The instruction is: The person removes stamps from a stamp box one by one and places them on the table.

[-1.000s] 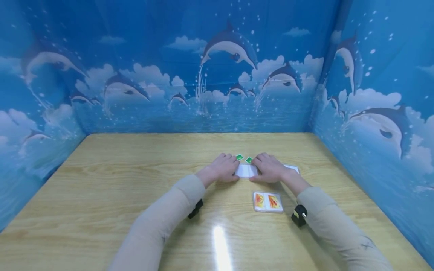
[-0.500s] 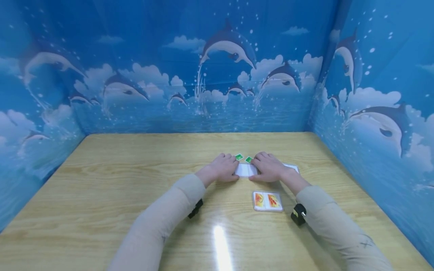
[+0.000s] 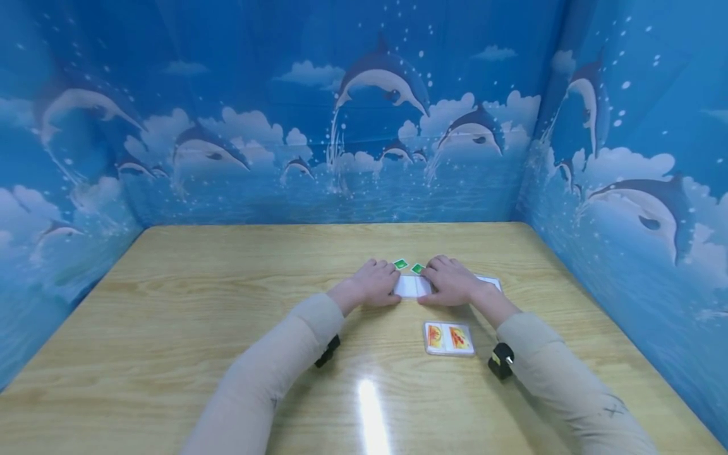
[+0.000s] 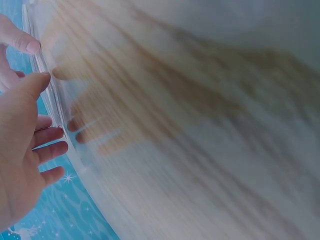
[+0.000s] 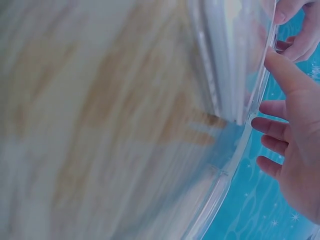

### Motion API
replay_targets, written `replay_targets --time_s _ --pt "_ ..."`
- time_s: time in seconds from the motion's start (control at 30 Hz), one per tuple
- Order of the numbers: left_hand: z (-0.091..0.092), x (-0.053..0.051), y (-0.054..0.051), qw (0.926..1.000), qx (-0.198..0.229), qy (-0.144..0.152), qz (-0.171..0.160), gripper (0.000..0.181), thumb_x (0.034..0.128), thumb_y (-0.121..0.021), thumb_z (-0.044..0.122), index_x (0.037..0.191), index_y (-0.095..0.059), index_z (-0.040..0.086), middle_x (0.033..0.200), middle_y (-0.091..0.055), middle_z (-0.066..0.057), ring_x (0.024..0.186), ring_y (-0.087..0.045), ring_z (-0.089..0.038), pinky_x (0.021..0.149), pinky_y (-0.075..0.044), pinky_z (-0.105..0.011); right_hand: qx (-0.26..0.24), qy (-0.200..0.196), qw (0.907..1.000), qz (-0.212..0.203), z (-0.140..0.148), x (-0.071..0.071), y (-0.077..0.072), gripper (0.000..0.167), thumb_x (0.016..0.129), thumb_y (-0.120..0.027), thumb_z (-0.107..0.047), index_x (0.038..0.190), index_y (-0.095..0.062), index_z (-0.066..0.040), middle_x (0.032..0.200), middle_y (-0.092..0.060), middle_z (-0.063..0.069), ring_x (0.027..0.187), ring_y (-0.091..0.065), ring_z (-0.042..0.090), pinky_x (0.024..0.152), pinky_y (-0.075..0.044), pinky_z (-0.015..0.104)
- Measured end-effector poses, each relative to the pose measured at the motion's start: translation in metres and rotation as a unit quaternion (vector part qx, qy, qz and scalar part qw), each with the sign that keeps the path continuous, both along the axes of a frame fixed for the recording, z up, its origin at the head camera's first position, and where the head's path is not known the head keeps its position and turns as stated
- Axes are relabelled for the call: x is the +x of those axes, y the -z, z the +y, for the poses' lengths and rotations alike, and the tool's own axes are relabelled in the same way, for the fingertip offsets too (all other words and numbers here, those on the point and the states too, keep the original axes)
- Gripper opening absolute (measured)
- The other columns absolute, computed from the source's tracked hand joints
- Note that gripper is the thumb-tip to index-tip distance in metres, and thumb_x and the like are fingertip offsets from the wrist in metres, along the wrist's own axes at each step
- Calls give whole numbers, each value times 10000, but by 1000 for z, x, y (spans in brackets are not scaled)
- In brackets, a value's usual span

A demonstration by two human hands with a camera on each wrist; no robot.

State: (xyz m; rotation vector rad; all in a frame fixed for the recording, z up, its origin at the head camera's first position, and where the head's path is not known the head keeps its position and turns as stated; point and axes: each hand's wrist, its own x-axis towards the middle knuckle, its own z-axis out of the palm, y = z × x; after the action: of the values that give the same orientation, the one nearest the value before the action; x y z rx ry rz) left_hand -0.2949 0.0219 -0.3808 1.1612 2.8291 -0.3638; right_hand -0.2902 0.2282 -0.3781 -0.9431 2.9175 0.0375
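A flat white, clear-edged case [image 3: 413, 286] lies on the table between the two hands in the head view. The left hand [image 3: 375, 282] grips its left end, thumb at the near edge and fingers at the far edge. At the right end the right hand [image 3: 450, 282] grips it in the same way. Both wrist views show the left hand [image 4: 22, 145] and right hand [image 5: 295, 130] with thumb and fingertips on thin transparent edges. Two small green cards [image 3: 400, 264] lie just beyond the case, the right one close to the right fingers.
Nearer the person lies a clear case with two orange-and-yellow pictures [image 3: 449, 339]. Another white, clear-edged piece [image 3: 490, 282] shows behind the right wrist. Dolphin-printed blue curtains [image 3: 341, 189] border the wooden table [image 3: 199, 303] at the back and sides.
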Motion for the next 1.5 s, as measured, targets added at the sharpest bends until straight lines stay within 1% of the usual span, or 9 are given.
replay_targets --time_s 0.1,0.23,0.47,0.67,0.87,0.93,1.1,1.27,1.5 --pt "-1 0 -1 9999 -78 6 135 651 926 -420 532 1363 -408 50 1304 -479 -83 1169 -439 -216 990 -334 -378 -49 37 10000 31 1 0 -1 692 820 -585 -573 1259 -532 -40 1246 -488 154 1177 -407 306 984 -325 490" --pt "0 -1 -2 9982 -294 -33 521 697 907 -363 612 1343 -433 72 1255 -508 -76 1128 -465 -214 973 -351 -390 -190 36 9998 75 4 1 -3 717 812 -598 -567 1271 -515 -22 1258 -484 168 1184 -410 321 985 -328 500" --pt "0 0 -10 9961 -72 -134 867 639 893 -362 635 1213 -536 110 1141 -558 -46 1027 -504 -196 905 -389 -373 -654 -48 9977 185 10 4 -11 684 823 -632 -488 1265 -509 19 1226 -509 200 1148 -450 354 958 -356 511" --pt "1 12 -21 9927 251 82 1181 507 925 -408 535 1126 -593 108 1059 -606 -31 970 -545 -189 822 -419 -336 -975 -113 9942 427 16 14 -21 621 833 -648 -417 1240 -525 36 1190 -526 212 1113 -474 366 937 -369 517" --pt "3 26 -27 9808 733 486 1741 383 916 -477 458 963 -644 116 916 -636 -4 823 -564 -168 681 -420 -289 -1210 -264 9900 677 23 27 -27 545 853 -652 -355 1201 -549 52 1146 -545 202 1085 -489 352 918 -382 504" --pt "4 32 -29 9786 830 546 1799 360 910 -493 447 929 -643 120 881 -635 4 782 -556 -160 649 -411 -277 -1292 -295 9883 759 25 33 -27 507 852 -661 -320 1184 -563 50 1132 -554 194 1079 -494 344 916 -382 501" --pt "5 48 -31 9796 955 533 1685 319 902 -512 430 835 -620 137 777 -598 26 677 -510 -139 581 -382 -258 -1297 -423 9859 967 31 46 -29 456 828 -688 -281 1157 -587 19 1096 -575 155 1047 -515 314 891 -403 484" --pt "7 62 -27 9797 1010 516 1653 303 885 -533 429 765 -584 156 695 -541 47 590 -459 -116 510 -344 -232 -1306 -736 9802 1294 36 56 -28 464 781 -730 -273 1124 -601 11 1051 -589 129 1008 -528 297 856 -427 464" --pt "13 75 -18 9897 976 455 943 363 884 -513 502 882 -578 145 733 -510 50 646 -442 -104 575 -358 -222 -1232 -994 9741 1615 43 70 -22 539 728 -751 -345 1115 -598 -1 1042 -587 108 982 -537 279 809 -445 462"
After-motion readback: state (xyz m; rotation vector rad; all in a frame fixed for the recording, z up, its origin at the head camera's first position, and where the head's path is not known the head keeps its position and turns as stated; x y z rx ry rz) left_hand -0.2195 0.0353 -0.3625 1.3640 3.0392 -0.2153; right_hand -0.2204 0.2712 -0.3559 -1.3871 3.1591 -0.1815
